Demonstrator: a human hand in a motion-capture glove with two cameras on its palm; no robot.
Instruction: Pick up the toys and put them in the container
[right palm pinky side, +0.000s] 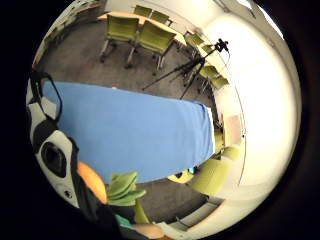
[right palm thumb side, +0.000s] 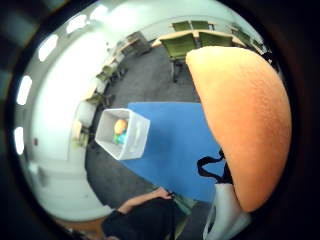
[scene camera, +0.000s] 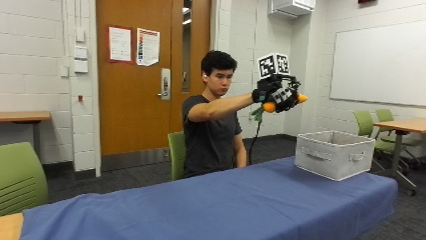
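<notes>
Blue-clothed table (scene camera: 219, 205) bearing one white fabric container (scene camera: 333, 154) near its end, two toys visible inside (right palm thumb side: 120, 131), nothing between; one orange carrot toy (scene camera: 269, 106) with green leaves (right palm pinky side: 124, 189), raised well above table, clasped in gloved right hand (scene camera: 276, 95); green chairs behind.

Side view; palm cameras above table (scene camera: 200, 205)
</notes>
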